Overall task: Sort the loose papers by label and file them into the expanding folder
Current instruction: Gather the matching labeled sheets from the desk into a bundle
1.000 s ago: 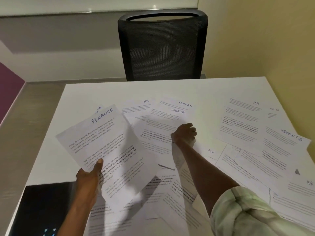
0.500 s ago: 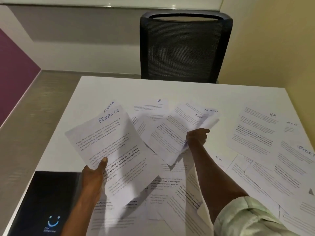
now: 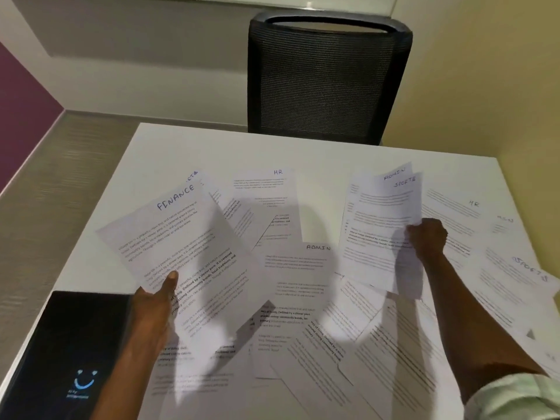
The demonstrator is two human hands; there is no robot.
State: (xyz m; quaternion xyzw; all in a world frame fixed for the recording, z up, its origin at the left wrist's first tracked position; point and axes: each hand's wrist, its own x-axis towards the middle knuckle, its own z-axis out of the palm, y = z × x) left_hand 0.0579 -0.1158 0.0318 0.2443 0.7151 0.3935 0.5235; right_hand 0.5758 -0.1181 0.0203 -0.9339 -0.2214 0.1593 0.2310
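My left hand grips a sheet headed FINANCE by its lower edge, thumb on top, and holds it above the table with another sheet behind it. My right hand grips two lifted sheets, SPORTS in front and one headed ADMIN behind. Flat on the white table lie an ADMIN sheet, an HR sheet, another HR sheet and a SPORTS sheet at the right. The black folder with a blue smile logo lies at the front left corner.
A black mesh chair stands behind the table's far edge. Several more printed sheets overlap along the front edge. A yellow wall runs along the right side, and wood-grain floor shows on the left.
My right hand has lifted the SPORTS and ADMIN sheets off the table and carried them right, uncovering another ADMIN sheet beneath. The left hand still holds the FINANCE sheet.
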